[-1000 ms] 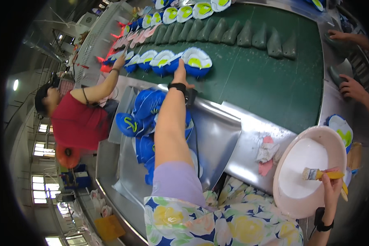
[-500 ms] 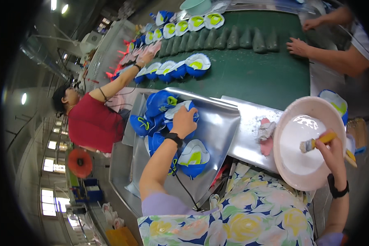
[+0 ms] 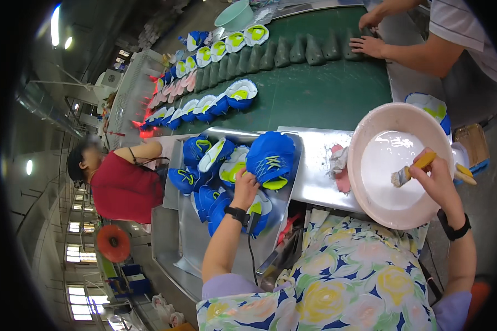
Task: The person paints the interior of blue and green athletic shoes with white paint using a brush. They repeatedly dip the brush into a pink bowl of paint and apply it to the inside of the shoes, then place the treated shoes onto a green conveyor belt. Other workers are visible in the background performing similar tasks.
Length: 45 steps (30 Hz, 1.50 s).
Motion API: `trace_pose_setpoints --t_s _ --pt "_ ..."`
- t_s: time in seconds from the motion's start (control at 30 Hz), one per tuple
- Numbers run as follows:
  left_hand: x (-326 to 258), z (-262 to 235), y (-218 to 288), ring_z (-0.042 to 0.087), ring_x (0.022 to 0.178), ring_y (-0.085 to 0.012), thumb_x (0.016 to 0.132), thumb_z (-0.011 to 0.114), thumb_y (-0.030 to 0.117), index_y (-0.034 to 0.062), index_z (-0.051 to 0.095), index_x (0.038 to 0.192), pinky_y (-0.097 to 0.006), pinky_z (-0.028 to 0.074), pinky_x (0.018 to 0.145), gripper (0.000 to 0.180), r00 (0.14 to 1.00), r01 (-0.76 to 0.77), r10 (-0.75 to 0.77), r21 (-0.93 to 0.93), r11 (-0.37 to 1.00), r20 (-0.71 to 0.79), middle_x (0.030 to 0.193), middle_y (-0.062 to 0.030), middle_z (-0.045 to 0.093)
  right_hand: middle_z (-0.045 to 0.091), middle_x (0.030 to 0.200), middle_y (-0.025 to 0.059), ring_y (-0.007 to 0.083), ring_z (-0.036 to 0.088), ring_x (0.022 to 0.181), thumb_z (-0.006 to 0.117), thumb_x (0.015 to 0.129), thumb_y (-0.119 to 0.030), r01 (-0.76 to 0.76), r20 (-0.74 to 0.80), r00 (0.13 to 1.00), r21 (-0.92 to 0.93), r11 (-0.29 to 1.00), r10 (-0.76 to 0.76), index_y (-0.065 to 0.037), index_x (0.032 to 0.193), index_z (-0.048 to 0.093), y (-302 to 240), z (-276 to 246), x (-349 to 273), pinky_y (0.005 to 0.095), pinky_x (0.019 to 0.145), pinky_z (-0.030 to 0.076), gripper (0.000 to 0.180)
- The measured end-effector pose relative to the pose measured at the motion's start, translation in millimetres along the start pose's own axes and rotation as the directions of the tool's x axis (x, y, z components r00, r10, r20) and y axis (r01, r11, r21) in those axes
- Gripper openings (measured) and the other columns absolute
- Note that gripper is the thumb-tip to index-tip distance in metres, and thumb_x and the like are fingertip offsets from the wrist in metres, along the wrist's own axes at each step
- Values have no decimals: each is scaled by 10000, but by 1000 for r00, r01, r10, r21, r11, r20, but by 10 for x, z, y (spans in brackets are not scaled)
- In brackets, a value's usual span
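Note:
My left hand (image 3: pixel 244 186) grips a blue shoe upper (image 3: pixel 270 159) with a yellow-green lining, lifted just above a pile of similar blue uppers (image 3: pixel 207 174) on a metal tray (image 3: pixel 201 243). A black wristband sits on that wrist. My right hand (image 3: pixel 437 179) holds a yellow-handled brush (image 3: pixel 410 171) with its bristles over the white glue in a large pink bowl (image 3: pixel 396 160). The bowl rests at my lap's right side, beside the tray.
A green conveyor belt (image 3: pixel 320 94) carries rows of blue uppers (image 3: pixel 204 106) and dark grey lasts (image 3: pixel 292 52). A person in red (image 3: pixel 121 185) works at the left. Another person's hands (image 3: pixel 367 38) press on lasts at the top right. A teal bowl (image 3: pixel 234 15) stands beyond.
My left arm came back from the conveyor belt to the tray pile and took up a blue upper. My right hand moved the brush into the bowl's glue.

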<state>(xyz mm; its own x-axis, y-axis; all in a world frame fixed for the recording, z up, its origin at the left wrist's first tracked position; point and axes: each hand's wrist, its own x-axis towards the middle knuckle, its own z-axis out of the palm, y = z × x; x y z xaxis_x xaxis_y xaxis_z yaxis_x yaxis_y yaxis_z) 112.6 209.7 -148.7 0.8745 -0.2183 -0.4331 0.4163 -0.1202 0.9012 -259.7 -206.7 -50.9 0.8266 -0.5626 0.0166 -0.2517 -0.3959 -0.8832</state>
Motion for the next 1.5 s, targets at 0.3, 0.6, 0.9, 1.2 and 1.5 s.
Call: trace_pose_setpoints --t_s 0.3,0.6,0.9,1.2,1.5 --pt "-589 708 206 425 1372 -349 735 644 32 142 647 1250 -521 308 1115 527 465 -751 261 534 -389 846 1411 -129 521 694 776 241 358 702 718 729 858 -250 -58 57 996 -59 997 62 55 863 687 344 625 561 433 649 532 307" --pt "-203 293 585 385 1412 -360 761 692 14 130 702 1159 -525 333 1121 415 460 -792 99 458 -404 883 1445 -140 486 685 848 211 412 675 836 729 840 -170 146 321 944 -198 969 -76 -9 961 592 153 358 165 488 737 513 243" --pt "-165 271 998 637 1069 -364 829 560 -28 73 615 1155 -379 529 879 346 425 -799 455 560 -219 783 1129 -177 643 674 814 163 276 675 747 723 884 -116 61 134 990 -106 992 -46 -5 939 592 12 -114 62 348 693 512 181" --pt "-338 1101 1430 557 1293 -282 1080 425 348 104 420 1478 -462 451 1105 466 711 -510 210 287 811 671 1424 -114 551 688 834 129 232 659 763 690 917 -182 264 -44 963 -13 964 -264 -8 972 650 -36 -366 227 326 729 506 187" --pt "-853 2665 757 581 1258 -256 1065 496 301 71 373 1505 -410 482 1066 512 611 -418 209 87 904 764 1412 -114 557 685 782 169 290 683 706 728 883 -231 323 -308 898 -25 946 -315 11 915 593 -276 -351 306 356 677 530 279"
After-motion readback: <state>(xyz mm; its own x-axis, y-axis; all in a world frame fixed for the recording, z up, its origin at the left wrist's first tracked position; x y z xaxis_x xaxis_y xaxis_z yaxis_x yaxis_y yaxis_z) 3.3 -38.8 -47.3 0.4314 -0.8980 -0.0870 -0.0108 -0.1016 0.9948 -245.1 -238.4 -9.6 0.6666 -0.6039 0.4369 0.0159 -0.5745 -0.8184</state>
